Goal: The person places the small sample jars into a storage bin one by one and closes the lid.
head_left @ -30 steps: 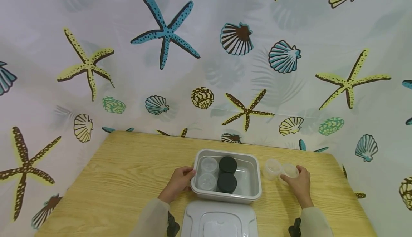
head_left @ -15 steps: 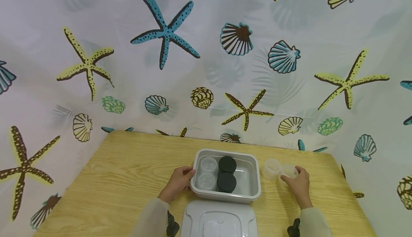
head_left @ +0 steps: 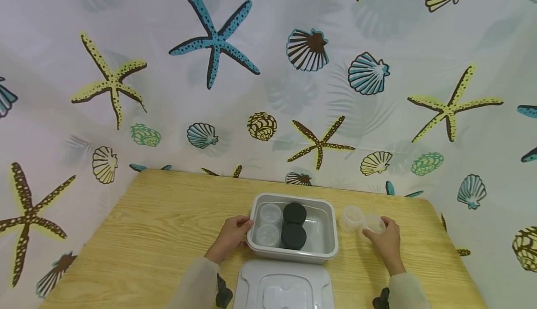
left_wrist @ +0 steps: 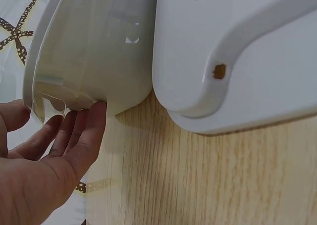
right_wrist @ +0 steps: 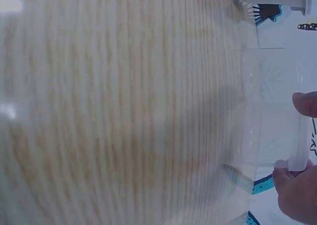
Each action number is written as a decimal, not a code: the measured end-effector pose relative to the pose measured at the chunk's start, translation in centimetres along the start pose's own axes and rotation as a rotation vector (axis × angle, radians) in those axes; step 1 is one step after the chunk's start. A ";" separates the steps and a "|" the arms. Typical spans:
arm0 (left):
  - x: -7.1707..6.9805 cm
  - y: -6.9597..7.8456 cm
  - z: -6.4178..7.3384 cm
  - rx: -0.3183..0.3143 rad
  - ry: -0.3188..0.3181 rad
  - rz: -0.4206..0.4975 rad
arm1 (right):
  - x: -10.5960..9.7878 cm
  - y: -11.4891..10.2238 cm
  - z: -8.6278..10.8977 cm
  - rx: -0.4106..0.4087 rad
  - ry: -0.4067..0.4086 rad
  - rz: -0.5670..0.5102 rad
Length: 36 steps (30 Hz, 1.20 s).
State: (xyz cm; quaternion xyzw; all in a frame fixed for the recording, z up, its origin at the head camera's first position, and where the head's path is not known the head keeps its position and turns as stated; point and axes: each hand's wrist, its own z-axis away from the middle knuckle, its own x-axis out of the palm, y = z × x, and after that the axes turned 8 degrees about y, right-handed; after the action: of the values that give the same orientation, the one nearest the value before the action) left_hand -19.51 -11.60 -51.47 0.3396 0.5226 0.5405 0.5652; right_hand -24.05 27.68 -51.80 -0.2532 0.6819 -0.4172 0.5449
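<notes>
A white rectangular tub (head_left: 289,255) stands in the middle of the table in the head view. My left hand (head_left: 230,235) grips its left end, thumb at the rim and fingers against the outer wall (left_wrist: 94,51). Inside the tub are two clear round containers (head_left: 270,213) on the left and two with black lids (head_left: 293,237) beside them; its right part shows bare floor. To the tub's right, my right hand (head_left: 387,241) holds a clear round plastic cup (head_left: 375,223) between thumb and fingers. A second clear cup (head_left: 351,216) stands right against it on the left.
A white lid (head_left: 285,283) lies flat in front of the tub, close to its near wall. The wooden table (head_left: 168,206) ends at a back edge against a curtain (head_left: 235,104) printed with starfish and shells.
Both hands keep their places on the tub and the cup. Everything has shifted slightly left in the head view together, as the camera turned a little.
</notes>
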 end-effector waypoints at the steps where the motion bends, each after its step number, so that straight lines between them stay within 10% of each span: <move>1: 0.0 0.0 0.0 0.002 -0.001 0.003 | 0.0 0.0 0.0 0.000 -0.002 0.000; 36: -0.1 0.0 0.1 0.014 -0.009 0.008 | -1.1 -2.5 2.2 -0.032 -0.040 0.034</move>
State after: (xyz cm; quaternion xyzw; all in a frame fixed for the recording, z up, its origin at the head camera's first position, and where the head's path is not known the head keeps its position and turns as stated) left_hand -19.45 -11.66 -51.39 0.3479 0.5224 0.5377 0.5629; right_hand -21.96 26.62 -49.23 -0.2583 0.6818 -0.3916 0.5613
